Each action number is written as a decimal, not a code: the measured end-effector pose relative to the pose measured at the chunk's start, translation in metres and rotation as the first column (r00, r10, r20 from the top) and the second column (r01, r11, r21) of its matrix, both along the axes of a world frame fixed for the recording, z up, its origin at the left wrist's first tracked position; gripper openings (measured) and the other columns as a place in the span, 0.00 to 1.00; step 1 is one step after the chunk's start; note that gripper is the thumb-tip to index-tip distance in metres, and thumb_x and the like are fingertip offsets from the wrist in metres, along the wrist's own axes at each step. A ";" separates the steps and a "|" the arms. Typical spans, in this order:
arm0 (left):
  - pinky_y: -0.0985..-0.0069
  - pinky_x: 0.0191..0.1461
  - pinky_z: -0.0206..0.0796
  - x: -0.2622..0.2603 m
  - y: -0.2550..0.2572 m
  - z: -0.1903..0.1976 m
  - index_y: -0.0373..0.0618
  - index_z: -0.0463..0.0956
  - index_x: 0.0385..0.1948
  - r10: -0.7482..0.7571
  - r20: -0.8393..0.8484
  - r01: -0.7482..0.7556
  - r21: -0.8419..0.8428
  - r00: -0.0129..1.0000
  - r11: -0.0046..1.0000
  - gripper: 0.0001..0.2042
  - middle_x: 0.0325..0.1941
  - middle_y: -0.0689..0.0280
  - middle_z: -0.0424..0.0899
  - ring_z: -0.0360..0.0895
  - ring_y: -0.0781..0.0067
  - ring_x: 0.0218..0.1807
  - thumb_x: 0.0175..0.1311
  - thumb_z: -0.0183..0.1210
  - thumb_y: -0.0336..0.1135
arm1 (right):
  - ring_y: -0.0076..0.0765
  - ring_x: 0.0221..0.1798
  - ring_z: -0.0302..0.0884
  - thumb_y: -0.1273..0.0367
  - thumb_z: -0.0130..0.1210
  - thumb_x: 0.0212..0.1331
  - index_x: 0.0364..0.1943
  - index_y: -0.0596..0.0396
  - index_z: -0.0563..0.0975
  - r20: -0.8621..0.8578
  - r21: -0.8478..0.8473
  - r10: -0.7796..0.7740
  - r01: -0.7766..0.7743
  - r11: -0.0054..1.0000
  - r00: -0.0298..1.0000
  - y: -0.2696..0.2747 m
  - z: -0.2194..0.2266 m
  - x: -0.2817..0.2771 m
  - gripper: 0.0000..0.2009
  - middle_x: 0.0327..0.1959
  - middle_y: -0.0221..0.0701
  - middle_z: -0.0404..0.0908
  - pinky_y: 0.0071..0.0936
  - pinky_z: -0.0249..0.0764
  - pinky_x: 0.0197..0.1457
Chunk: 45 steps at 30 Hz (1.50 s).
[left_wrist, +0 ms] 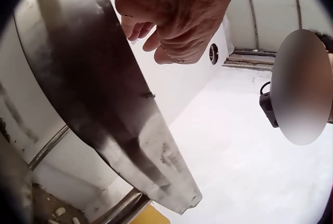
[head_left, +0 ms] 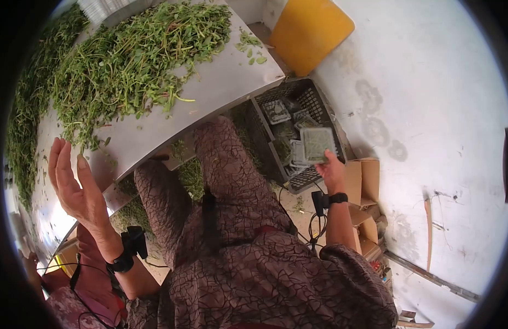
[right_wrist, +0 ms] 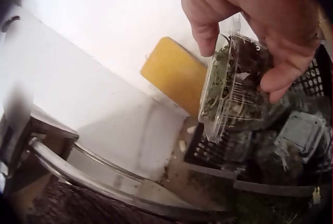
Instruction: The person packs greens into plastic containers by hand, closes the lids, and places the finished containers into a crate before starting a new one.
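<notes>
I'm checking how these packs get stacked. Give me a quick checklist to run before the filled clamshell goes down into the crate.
1. Right hand grips the clamshell firmly: ok, thumb and fingers pinch it.
2. Clamshell holds greens: ok.
3. Lid snapped shut: cannot tell.
4. Clamshell over the black crate: ok in the head view.
5. Room in the crate: cannot tell; several packs already lie inside.
6. Left hand free: ok, open beside the table edge, holding nothing.

The clamshell box [head_left: 318, 143] my right hand [head_left: 332, 172] grips is clear glossy plastic; below it sits a matt black plastic crate [head_left: 314, 104], upper left a smooth dull metal table [head_left: 221, 82]
</notes>
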<state>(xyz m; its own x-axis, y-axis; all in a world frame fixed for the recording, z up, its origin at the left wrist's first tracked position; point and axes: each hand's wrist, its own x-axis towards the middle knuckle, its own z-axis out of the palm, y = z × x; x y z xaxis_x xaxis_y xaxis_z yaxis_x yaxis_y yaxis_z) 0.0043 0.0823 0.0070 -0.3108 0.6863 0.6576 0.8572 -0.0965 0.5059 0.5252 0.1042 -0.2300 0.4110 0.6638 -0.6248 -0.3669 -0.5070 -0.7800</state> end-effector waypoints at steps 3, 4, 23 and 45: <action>0.65 0.69 0.61 -0.003 0.001 -0.009 0.35 0.73 0.56 0.001 -0.041 -0.002 -0.021 0.999 1.000 0.16 0.67 0.55 0.65 0.67 0.60 0.67 0.68 0.51 0.25 | 0.34 0.35 0.81 0.59 0.63 0.56 0.44 0.59 0.77 0.018 -0.073 -0.001 0.002 0.997 1.000 -0.002 -0.032 -0.009 0.19 0.38 0.37 0.81 0.28 0.79 0.33; 0.65 0.69 0.62 -0.004 0.002 -0.011 0.36 0.73 0.56 0.007 -0.060 -0.009 -0.024 0.998 1.000 0.16 0.67 0.55 0.66 0.67 0.60 0.67 0.67 0.51 0.24 | 0.33 0.35 0.81 0.59 0.64 0.56 0.45 0.60 0.77 0.040 -0.104 -0.006 0.010 0.994 0.999 0.000 -0.040 -0.010 0.20 0.38 0.37 0.81 0.29 0.80 0.34; 0.68 0.46 0.76 0.034 0.004 0.003 0.33 0.75 0.46 0.089 -0.195 -0.099 -0.041 0.977 0.994 0.18 0.61 0.47 0.71 0.80 0.51 0.49 0.50 0.62 0.22 | 0.42 0.30 0.85 0.69 0.51 0.54 0.23 0.58 0.79 0.180 -0.339 0.519 -0.443 0.830 0.836 0.075 -0.132 -0.003 0.09 0.22 0.41 0.82 0.38 0.80 0.28; 0.61 0.52 0.72 0.022 -0.005 0.007 0.35 0.77 0.42 -0.174 0.039 0.176 -0.035 0.984 0.984 0.18 0.61 0.48 0.70 0.75 0.46 0.55 0.50 0.67 0.31 | 0.34 0.21 0.79 0.72 0.47 0.60 0.33 0.63 0.76 0.344 0.210 0.070 -0.149 0.966 0.936 0.094 0.083 -0.020 0.07 0.24 0.36 0.79 0.25 0.74 0.19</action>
